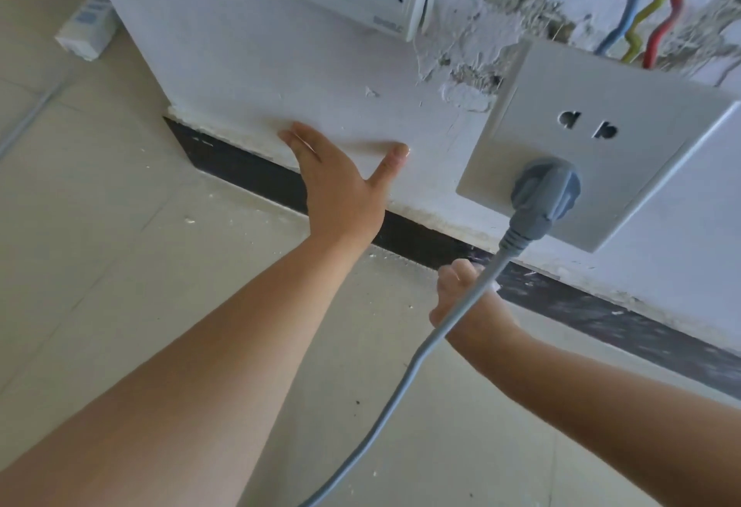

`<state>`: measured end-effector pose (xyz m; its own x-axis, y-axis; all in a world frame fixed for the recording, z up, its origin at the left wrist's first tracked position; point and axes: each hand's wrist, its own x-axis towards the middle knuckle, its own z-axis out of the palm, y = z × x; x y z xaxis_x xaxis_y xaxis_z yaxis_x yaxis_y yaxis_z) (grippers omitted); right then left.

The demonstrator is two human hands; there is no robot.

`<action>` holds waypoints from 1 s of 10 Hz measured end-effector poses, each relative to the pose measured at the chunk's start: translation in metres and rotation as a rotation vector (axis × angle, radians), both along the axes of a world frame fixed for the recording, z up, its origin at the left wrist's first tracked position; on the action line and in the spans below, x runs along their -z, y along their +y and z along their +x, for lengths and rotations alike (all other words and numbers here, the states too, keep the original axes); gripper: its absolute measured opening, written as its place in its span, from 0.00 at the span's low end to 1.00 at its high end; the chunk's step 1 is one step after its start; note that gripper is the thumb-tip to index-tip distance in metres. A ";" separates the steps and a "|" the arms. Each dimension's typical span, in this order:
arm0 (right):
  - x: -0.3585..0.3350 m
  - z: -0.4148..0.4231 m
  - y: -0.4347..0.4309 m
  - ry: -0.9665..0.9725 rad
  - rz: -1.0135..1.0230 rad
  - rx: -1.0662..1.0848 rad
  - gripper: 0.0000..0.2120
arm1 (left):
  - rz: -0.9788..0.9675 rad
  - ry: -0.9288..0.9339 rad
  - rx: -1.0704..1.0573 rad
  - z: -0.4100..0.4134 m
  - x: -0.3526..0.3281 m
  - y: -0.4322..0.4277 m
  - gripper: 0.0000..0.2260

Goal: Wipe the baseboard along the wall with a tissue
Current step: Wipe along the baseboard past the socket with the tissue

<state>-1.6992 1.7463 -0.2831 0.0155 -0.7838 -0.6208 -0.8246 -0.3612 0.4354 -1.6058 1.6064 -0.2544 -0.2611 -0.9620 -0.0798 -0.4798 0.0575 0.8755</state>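
**Dusty black baseboard, one hand flat on the wall**

The black baseboard [240,171] runs diagonally from centre left to the lower right edge, flecked with white plaster dust, its top edge ragged with filler. The right hand [451,286] sits against it at centre frame, fingers curled in a closed grip on a white tissue [495,286], of which only a scrap shows. The left hand [341,186] lies open on the white wall [224,77] above, fingers straight, thumb splayed. A grey plug [547,190] sits in the socket plate [625,169], and its cable [401,386] crosses the right wrist. Print on the blue-and-white tissue pack [86,27], upper left, is too blurred to read.
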 end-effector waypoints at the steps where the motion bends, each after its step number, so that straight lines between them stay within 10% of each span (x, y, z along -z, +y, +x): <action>1: 0.006 0.016 -0.019 -0.077 -0.105 -0.136 0.27 | -0.011 0.000 -0.001 -0.001 0.000 -0.001 0.52; 2: 0.001 0.020 -0.049 0.003 -0.161 -0.408 0.05 | -0.050 0.003 -0.020 0.000 0.000 0.001 0.52; 5: 0.012 -0.023 -0.006 0.053 0.154 -0.165 0.12 | -0.196 0.038 -0.082 0.002 0.006 -0.004 0.55; 7: 0.014 0.010 -0.039 -0.037 -0.126 -0.428 0.15 | -0.191 0.015 -0.074 0.000 0.005 -0.003 0.54; 10: 0.070 -0.022 -0.039 0.142 -0.149 -0.210 0.22 | -0.229 0.007 -0.109 0.002 0.003 0.000 0.54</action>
